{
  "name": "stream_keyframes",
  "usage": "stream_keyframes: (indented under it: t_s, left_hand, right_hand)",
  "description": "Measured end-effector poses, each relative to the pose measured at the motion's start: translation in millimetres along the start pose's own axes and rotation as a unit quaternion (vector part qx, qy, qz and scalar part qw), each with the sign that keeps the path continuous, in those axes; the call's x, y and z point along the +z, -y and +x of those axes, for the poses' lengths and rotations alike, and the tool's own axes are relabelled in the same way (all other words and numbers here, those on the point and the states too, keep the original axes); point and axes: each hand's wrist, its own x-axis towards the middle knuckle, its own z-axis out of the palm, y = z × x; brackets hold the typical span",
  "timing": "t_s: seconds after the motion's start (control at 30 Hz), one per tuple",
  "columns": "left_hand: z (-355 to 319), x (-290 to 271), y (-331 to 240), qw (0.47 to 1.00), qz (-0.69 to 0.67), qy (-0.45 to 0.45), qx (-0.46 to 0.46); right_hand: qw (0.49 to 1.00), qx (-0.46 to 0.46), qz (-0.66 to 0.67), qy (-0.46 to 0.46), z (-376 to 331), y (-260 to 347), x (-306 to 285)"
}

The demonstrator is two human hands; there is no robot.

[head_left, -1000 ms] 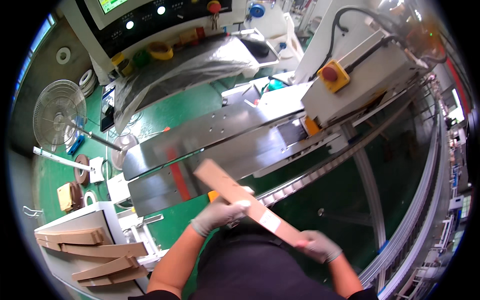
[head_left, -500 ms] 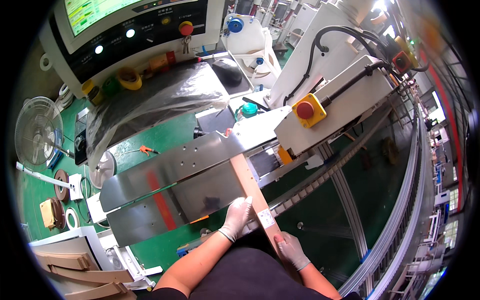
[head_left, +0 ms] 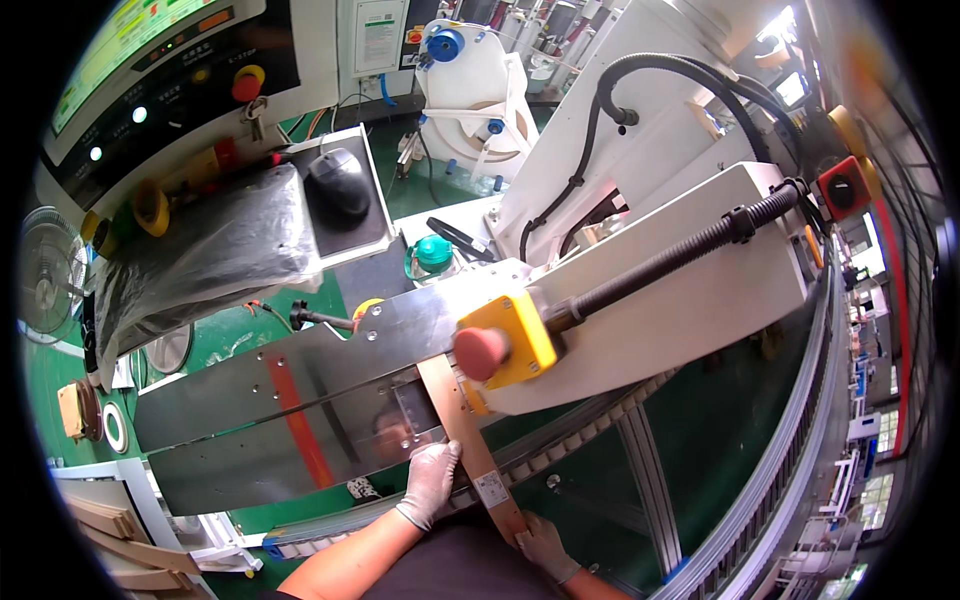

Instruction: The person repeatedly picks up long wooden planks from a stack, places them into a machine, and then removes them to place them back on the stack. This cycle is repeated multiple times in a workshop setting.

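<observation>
Contact is made by the left hand with the left edge of the brown strip; its gloved fingers are curled in, though whether the strip is firmly pinched there cannot be told. By the right hand the strip's near end appears to be pinched, well to the near side of the yellow button box. The strip's far part is seen over the metal table, just left of the box, with an orange piece close beside its right edge.

As a judgement, the far end could be snagged on that piece if it were swung toward the box, and the red button could be knocked if it were lifted there. A tilt could be caused by the far end being left unheld. More room is offered left of the box, along the table; to its right, movement is limited by the white housing.
</observation>
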Motion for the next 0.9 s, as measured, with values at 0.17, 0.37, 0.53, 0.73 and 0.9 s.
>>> stream_keyframes:
  t_s: [0.17, 0.37, 0.53, 0.73, 0.9]
  left_hand:
    - [33.6, 51.6, -21.5, 0.999, 0.015, 0.042, -0.005]
    - [67.3, 120.7, -90.0, 0.972, -0.209, -0.009, -0.106]
    - [95.6, 167.6, -84.2, 0.954, -0.223, 0.051, -0.194]
    - [158.7, 273.5, -9.1, 0.983, -0.179, -0.037, 0.002]
    - [164.2, 254.6, -88.3, 0.960, -0.097, 0.213, -0.154]
  right_hand:
    - [0.990, 0.006, -0.134, 0.041, 7.4, -55.3, -41.7]
    - [0.920, -0.119, -0.361, 0.096, 29.6, -102.6, -103.1]
    - [0.964, -0.080, -0.248, 0.055, 53.4, -130.7, -153.8]
    - [0.908, 0.232, 0.345, -0.048, 78.1, -116.5, -216.0]
    - [0.954, 0.179, 0.124, -0.204, 97.1, -164.2, -246.3]
